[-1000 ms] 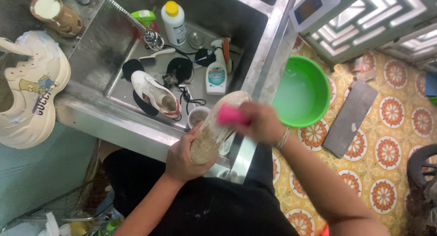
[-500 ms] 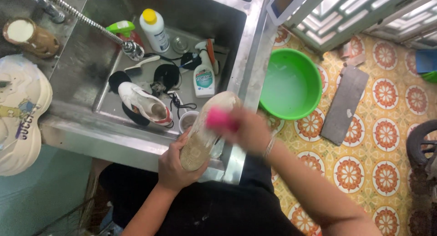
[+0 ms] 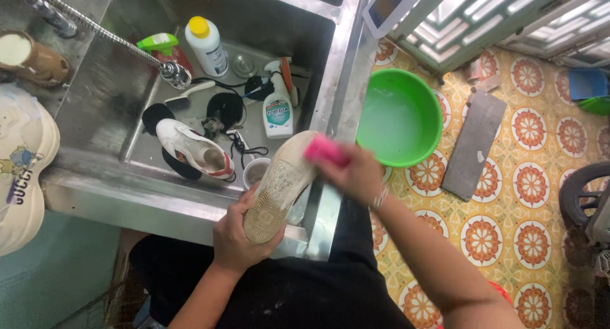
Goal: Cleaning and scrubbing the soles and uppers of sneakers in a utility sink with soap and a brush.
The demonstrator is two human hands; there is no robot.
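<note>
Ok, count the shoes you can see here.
3. One shoe sole-up in the left hand, one white shoe lying in the sink, one cream shoe on the counter at left. Others may be hidden.

Pink brush (image 3: 325, 151) farther toward shoe (image 3: 279, 184) toe

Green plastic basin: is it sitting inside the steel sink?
No, the green plastic basin stands on the patterned tile floor, to the right of the steel sink.
</note>
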